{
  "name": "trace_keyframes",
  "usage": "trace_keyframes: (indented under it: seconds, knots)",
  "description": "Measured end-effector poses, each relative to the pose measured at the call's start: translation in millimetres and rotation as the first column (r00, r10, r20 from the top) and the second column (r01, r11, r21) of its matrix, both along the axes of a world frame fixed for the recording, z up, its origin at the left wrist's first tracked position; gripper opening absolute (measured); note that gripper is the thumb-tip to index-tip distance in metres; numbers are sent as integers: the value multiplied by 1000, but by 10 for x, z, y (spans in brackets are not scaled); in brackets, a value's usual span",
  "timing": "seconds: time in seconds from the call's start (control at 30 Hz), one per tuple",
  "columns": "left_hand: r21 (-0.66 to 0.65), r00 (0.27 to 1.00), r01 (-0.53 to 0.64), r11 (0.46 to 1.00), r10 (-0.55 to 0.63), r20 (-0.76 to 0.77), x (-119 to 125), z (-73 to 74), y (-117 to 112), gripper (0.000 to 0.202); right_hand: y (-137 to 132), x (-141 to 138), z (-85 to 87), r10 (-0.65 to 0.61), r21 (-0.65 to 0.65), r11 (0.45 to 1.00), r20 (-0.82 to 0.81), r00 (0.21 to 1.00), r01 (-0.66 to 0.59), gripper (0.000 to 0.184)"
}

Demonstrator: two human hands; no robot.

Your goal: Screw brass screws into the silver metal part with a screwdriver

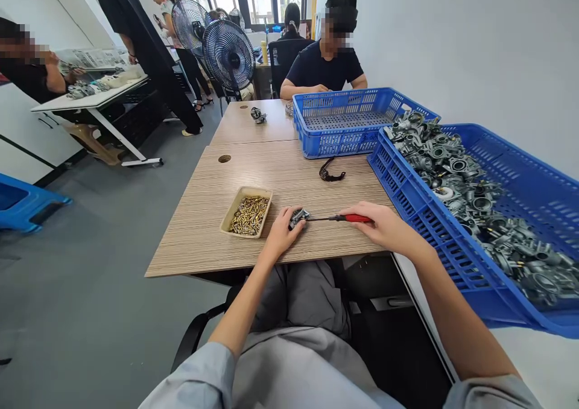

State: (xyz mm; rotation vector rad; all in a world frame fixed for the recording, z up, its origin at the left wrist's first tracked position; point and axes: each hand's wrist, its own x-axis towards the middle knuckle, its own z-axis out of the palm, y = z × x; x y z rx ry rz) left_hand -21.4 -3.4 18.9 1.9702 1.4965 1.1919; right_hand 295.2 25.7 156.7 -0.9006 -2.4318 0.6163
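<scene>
Workshop desk (280,174), near edge: the left hand (281,233) pins a small metal casting (298,217) beside a tray of brass screws (248,215) as the right hand (382,223) grips a red-handled screwdriver (350,218), whose tip could slip if the casting shifts

Before you lies a wooden table (280,174) carrying a beige tray of brass screws (247,212) and a black curved tool (330,174). To your right, a blue crate (452,258) holds grey metal castings (474,198); beyond it stands a second blue crate (348,122). Opposite you sits a person in a dark shirt (326,65). At left, two floor fans (228,53) stand near another worktable (90,98).
</scene>
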Motion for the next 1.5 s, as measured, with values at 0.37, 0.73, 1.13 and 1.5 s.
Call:
trace_keyframes:
  seconds: [0.37, 0.73, 1.13, 1.5]
  knots:
    - [5, 1000, 7, 1000, -7, 0, -6, -1, -3, 38, -27, -67, -67, -48, -22, 999, 12, 999, 48, 41]
    - [-22, 1000, -2, 1000, 2, -3, -11, 19, -12, 39, -121, -118, -34, -53, 2, 999, 73, 996, 53, 41]
    - [2, 999, -5, 1000, 5, -44, -18, -56, 1, 47, -368, -293, 179, -116, 71, 993, 321, 940, 98, 32]
    - [-20, 998, -33, 999, 32, -54, -7, -19, -6, 49, -302, -239, 231, -159, -36, 983, 327, 931, 181, 19]
